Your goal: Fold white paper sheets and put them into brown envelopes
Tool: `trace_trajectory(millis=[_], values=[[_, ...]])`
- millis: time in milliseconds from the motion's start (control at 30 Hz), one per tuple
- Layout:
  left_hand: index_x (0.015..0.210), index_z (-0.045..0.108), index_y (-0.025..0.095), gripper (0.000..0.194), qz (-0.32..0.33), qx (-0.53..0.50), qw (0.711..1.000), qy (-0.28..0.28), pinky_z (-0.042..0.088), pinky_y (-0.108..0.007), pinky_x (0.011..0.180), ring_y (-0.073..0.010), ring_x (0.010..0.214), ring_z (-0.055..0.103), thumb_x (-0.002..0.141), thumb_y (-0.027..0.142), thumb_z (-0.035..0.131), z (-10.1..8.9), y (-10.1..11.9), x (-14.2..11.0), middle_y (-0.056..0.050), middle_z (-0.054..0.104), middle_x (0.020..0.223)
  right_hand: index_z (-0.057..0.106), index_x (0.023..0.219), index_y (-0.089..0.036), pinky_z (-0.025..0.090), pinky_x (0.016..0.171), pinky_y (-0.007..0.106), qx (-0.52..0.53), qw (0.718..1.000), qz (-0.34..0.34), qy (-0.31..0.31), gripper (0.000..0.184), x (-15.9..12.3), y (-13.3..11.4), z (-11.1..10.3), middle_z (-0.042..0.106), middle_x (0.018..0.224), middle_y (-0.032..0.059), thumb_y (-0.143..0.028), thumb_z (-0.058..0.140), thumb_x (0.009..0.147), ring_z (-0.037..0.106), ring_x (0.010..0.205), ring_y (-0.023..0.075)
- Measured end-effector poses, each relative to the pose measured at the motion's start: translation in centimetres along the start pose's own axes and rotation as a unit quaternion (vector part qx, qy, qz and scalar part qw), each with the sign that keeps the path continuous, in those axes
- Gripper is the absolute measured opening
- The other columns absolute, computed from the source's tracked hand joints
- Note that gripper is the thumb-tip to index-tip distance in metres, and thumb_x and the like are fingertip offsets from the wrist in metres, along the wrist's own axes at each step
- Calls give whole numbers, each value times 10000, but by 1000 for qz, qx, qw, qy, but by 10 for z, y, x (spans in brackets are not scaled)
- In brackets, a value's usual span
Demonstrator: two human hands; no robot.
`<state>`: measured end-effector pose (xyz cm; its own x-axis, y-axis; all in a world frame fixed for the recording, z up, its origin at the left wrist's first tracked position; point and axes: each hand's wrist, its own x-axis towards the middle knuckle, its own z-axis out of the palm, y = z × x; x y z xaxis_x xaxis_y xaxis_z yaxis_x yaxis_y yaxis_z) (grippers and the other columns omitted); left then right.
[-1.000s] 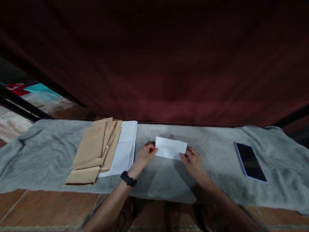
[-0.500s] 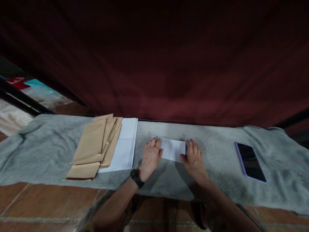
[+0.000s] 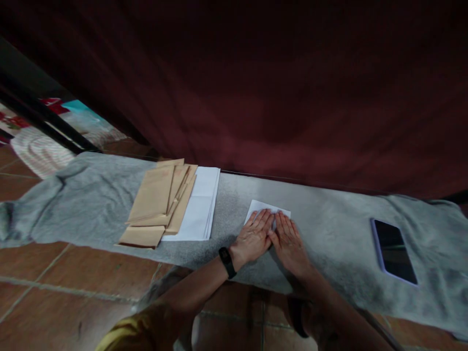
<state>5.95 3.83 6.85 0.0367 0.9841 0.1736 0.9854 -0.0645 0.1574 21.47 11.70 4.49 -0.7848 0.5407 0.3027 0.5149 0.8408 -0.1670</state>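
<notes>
The folded sheet (image 3: 254, 206) is smooth, matte white paper, straight-edged, lying flat on soft, creased grey cloth (image 3: 234, 204). Its upper edge and corners show; both hands cover the rest. The left hand (image 3: 255, 239) and right hand (image 3: 289, 241) press palm-down, fingers extended, not pinching. Left of them, flat brown paper envelopes (image 3: 151, 192) overlap rectangular white sheets (image 3: 201, 202).

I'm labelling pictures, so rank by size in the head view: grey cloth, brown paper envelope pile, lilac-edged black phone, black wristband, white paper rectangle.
1. Grey cloth
2. Brown paper envelope pile
3. Lilac-edged black phone and white paper rectangle: order unsure, paper partly hidden
4. Black wristband
</notes>
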Motion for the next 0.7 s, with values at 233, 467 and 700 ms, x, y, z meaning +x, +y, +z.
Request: trace_trajectory(millis=[233, 467, 700], values=[[1547, 313, 115, 612, -12, 4, 1000, 16, 154, -460, 1265, -243, 1538, 216, 1040, 457, 337, -1, -5, -7, -154, 298, 1642, 45, 1622, -124, 312, 1193, 532, -27, 999, 16, 39, 689, -9, 12, 2, 257, 1642, 185, -390, 343, 1060, 321, 1490, 323], [1540, 328, 101, 728, -44, 20, 998, 26, 215, -471, 1246, -274, 1530, 241, 1007, 595, 355, 0, -9, -8, -181, 318, 1629, 74, 1616, -86, 310, 1187, 517, -58, 997, 20, 38, 722, -14, 21, 0, 329, 1609, 213, -445, 353, 1056, 375, 1458, 330], [1554, 312, 113, 723, -44, 34, 998, 28, 199, -482, 1248, -276, 1532, 234, 1007, 584, 365, 1, -11, -9, -172, 308, 1635, 163, 1610, -110, 320, 1184, 496, -62, 998, 15, 20, 625, -17, 29, -3, 358, 1604, 180, -360, 330, 1062, 387, 1457, 299]])
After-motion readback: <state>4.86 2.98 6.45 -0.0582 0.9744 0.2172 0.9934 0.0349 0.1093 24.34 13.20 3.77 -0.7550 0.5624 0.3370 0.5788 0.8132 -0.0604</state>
